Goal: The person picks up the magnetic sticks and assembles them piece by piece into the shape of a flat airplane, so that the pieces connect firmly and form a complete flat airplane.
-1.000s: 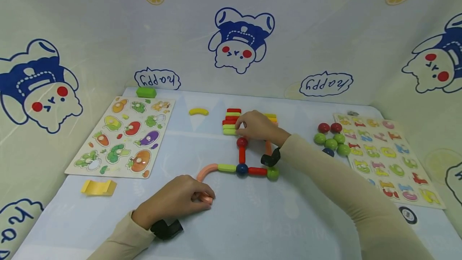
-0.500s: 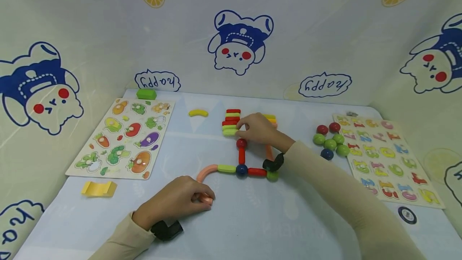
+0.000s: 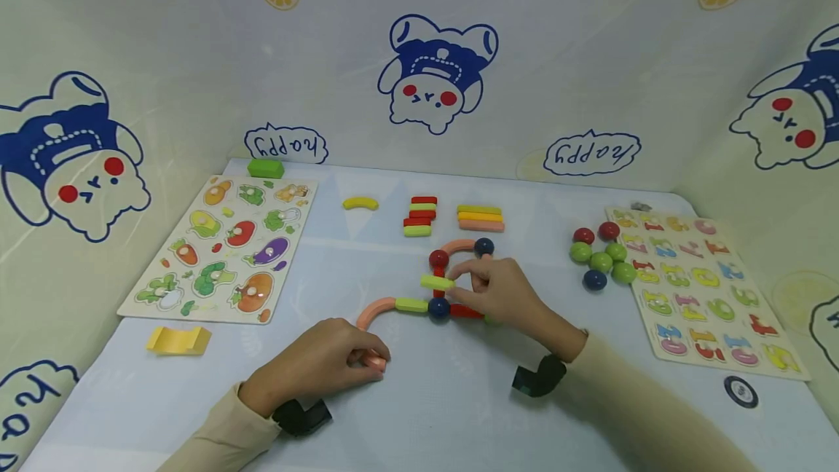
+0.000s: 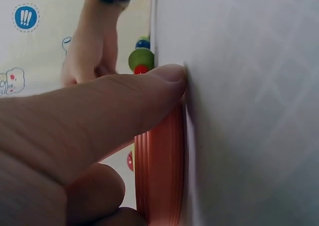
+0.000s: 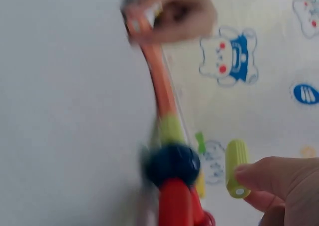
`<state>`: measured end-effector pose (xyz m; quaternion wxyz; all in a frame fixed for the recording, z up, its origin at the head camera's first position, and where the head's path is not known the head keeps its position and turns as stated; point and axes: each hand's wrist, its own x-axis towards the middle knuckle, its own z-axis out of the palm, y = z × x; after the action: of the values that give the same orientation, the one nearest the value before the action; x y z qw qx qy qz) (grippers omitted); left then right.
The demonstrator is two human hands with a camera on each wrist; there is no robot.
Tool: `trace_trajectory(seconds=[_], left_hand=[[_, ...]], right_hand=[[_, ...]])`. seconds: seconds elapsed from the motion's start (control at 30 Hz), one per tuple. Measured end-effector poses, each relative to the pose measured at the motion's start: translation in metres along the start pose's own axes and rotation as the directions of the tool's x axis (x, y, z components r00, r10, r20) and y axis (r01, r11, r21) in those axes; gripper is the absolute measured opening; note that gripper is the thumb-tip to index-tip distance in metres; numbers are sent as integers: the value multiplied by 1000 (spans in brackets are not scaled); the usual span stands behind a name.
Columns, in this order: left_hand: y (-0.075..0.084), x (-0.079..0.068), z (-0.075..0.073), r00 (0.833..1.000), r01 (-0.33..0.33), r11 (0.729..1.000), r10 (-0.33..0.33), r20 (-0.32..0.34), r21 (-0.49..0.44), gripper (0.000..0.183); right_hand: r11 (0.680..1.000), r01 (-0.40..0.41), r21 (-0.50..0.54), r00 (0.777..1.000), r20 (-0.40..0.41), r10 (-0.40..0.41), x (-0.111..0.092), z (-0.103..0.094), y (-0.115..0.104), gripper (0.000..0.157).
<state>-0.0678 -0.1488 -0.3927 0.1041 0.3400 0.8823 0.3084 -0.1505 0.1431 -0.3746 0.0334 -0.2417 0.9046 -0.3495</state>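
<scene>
My left hand (image 3: 321, 359) pinches the near end of a curved orange magnetic stick (image 3: 376, 309) lying on the table. That stick joins a light green stick (image 3: 411, 305), a dark blue ball (image 3: 439, 309) and a red stick (image 3: 467, 310). From the blue ball another red stick leads up to a red ball (image 3: 439, 259). Between thumb and finger my right hand (image 3: 505, 293) holds a short light green stick (image 3: 436, 282), which overlaps the upright red stick in the head view. In the right wrist view this held light green stick (image 5: 237, 168) shows above the tabletop, its end facing the camera.
Short red and green sticks (image 3: 419, 217) lie behind, beside yellow and orange ones (image 3: 481, 218). Several balls (image 3: 599, 261) sit at right by a puzzle board (image 3: 711, 290). A vegetable puzzle board (image 3: 226, 253) and a yellow block (image 3: 179, 341) are at left.
My right hand has taken a light green stick from the back pile and brought it toward me, over the upright red stick. My left hand stays on the curved orange stick.
</scene>
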Motion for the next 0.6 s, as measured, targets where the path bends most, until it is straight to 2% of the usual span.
trace_trajectory(seconds=[0.1, 0.27, 0.4, 0.6], left_hand=[[1, -1, 0, 1000, 6, 1000, -6, -3, 3, 10], [2, 0, 0, 1000, 11, 1000, -11, -2, 21, 10], [2, 0, 1, 1000, 1, 999, -1, -13, 36, 10], [2, 1, 3, 999, -14, 999, 15, -33, 50, 10]], right_hand=[[998, 28, 64, 999, 33, -31, -22, 8, -6, 15], [994, 19, 107, 988, 151, -35, -49, 28, -17, 15], [994, 61, 92, 977, 197, -78, -58, 43, -23, 15], [987, 70, 142, 977, 191, -96, -61, 58, -26, 15]])
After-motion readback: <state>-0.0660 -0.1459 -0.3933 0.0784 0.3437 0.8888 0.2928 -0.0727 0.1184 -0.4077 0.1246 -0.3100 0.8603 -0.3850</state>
